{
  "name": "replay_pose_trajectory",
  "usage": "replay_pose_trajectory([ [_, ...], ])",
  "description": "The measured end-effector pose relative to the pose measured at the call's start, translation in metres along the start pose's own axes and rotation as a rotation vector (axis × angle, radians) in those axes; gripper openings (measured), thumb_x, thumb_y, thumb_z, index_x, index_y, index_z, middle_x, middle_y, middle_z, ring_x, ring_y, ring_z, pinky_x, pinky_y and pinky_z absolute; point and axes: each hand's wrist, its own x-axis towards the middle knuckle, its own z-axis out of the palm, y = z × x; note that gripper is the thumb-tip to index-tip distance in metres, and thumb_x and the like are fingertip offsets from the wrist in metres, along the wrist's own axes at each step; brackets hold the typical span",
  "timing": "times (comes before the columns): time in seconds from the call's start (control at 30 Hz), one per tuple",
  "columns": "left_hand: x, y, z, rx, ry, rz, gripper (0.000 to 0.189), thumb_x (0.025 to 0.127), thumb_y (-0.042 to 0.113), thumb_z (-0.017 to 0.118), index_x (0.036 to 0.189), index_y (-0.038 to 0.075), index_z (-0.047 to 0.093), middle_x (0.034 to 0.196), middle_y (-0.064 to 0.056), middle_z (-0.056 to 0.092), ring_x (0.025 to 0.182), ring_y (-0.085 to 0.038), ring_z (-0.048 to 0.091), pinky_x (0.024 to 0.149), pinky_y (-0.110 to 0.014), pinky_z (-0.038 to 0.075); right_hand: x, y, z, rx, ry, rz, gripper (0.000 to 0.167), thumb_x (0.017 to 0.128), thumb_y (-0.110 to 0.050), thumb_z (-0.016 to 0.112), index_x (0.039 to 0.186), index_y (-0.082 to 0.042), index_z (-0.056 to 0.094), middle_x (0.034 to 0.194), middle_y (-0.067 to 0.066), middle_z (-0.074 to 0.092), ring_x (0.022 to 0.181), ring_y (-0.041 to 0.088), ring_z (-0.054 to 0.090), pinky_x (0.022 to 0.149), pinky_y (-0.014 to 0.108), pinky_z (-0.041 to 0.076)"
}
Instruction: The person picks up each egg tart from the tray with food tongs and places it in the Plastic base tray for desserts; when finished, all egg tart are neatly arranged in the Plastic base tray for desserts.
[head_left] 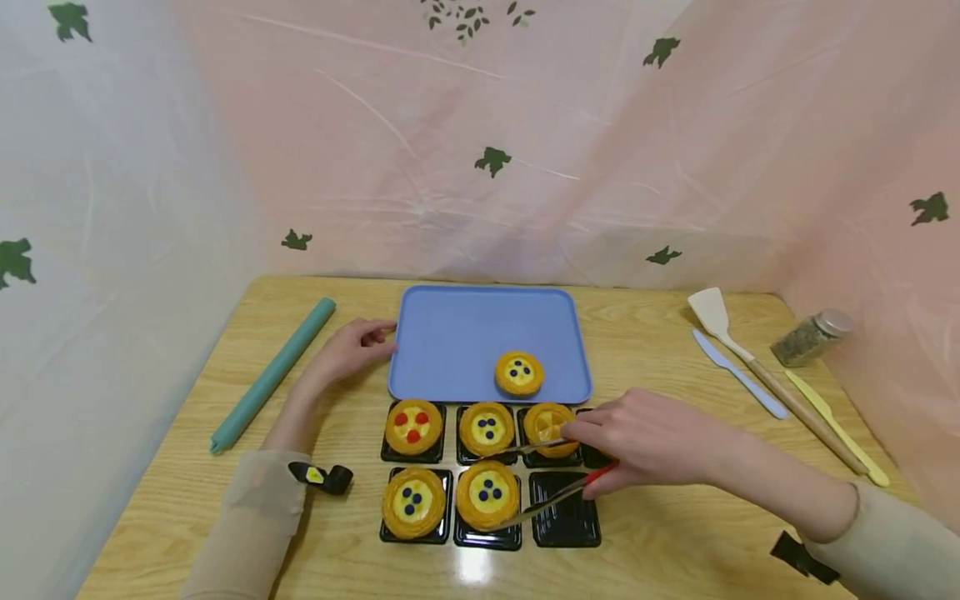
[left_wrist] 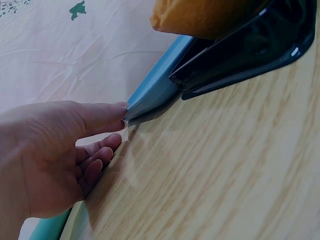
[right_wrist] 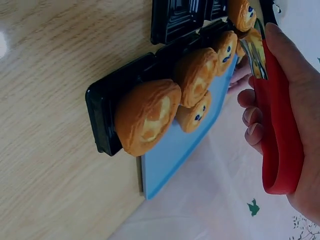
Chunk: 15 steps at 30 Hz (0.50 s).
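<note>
My left hand point(head_left: 356, 350) pinches the left rim of a blue tray point(head_left: 465, 333) between thumb and fingers. One blueberry-topped tart point(head_left: 519, 373) sits near that tray's front edge. My right hand point(head_left: 648, 437) grips red-handled metal tongs point(right_wrist: 282, 135). Their two arms lie either side of another blueberry tart point(head_left: 487, 495) in the front row; I cannot tell whether it is lifted off its black holder point(head_left: 487, 540). In the right wrist view, a tart point(right_wrist: 147, 120) sits in the end holder, which my right hand mostly covers in the head view.
Nearby holders carry a red-topped tart point(head_left: 413, 427), blueberry tarts point(head_left: 414, 502) and an orange-topped tart point(head_left: 542, 427). A bare black holder point(head_left: 566, 510) is at front right. Left lies a teal rolling pin point(head_left: 273, 375); right, a spatula point(head_left: 711, 312), blue knife point(head_left: 738, 373), yellow knife point(head_left: 836, 429) and jar point(head_left: 810, 337).
</note>
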Motion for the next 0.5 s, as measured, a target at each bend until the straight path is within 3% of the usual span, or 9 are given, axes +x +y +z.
replay_pose_trajectory([
  [0.23, 0.0025, 0.0007, 0.0001, 0.004, -0.001, -0.009, 0.053, 0.101, 0.030, 0.066, 0.147, 0.006, 0.056, 0.113, -0.016, 0.063, 0.098, -0.026, 0.056, 0.086, -0.034, 0.044, -0.0033, -0.0017, 0.0032, -0.032, 0.009, -0.007, 0.049, 0.088, -0.061, 0.071, 0.112, -0.018, 0.066, 0.086, -0.015, 0.068, 0.062, -0.007, 0.044, 0.050, 0.011, 0.033],
  [0.5, 0.0028, -0.0011, 0.0000, 0.005, 0.002, 0.008, 0.052, 0.100, 0.026, 0.067, 0.147, 0.005, 0.057, 0.110, -0.016, 0.065, 0.098, -0.026, 0.058, 0.086, -0.034, 0.045, -0.0041, -0.0022, 0.0065, -0.036, 0.003, -0.002, 0.052, 0.088, -0.062, 0.072, 0.116, -0.018, 0.067, 0.091, -0.013, 0.071, 0.064, -0.007, 0.046, 0.050, 0.012, 0.030],
])
